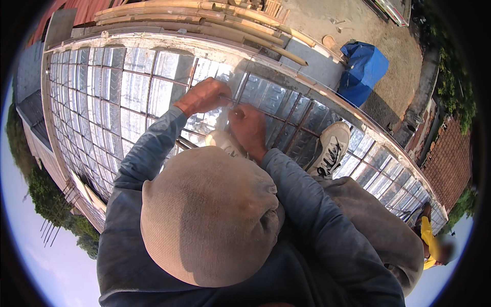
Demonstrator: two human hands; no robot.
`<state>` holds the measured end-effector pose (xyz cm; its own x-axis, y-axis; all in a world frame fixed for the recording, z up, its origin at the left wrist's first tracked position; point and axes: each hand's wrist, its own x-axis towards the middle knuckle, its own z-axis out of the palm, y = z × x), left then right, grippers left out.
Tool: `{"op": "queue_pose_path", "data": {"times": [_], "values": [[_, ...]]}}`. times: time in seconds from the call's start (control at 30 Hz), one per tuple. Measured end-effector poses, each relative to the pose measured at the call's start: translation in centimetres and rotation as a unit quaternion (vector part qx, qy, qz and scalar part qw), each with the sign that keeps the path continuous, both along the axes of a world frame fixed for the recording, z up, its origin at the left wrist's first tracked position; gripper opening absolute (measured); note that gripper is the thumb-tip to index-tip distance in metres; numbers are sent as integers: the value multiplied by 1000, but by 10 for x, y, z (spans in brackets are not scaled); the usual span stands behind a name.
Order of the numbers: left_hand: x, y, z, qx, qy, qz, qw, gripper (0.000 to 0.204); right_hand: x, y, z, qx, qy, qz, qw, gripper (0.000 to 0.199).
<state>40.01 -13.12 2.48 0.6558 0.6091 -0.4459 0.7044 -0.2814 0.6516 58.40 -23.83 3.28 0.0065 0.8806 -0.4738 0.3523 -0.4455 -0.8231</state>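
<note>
My left hand (207,96) reaches in over a grid of thin steel bars, its fingers pinched together at a bar crossing. Just to its right and nearer to me, my right hand (248,127) is curled closed, thumb and forefinger pressed together. Whatever the two hands grip between them is too small and blurred to make out. Beneath the steel bars (149,94) lie shiny ribbed metal sheets (138,60). A rounded beige cloth shape (209,217), which looks like my bent knee, hides the grid closer in.
My shoe (332,148) stands on the grid at the right. A pale concrete edge (302,77) borders the sheets on the far side. Beyond it lie bamboo poles (240,23) and a blue tarp (363,71). A person in yellow (429,240) is at the far right.
</note>
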Motion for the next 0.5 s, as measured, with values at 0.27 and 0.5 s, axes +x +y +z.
{"op": "queue_pose_path", "data": {"times": [0.27,0.5], "values": [[-2,-5,-3,-8,26,34,999,17,-8,4,14,27,-132,97,986,27],[-1,-4,-4,-12,36,48,998,19,-11,8,15,20,-146,87,985,21]]}}
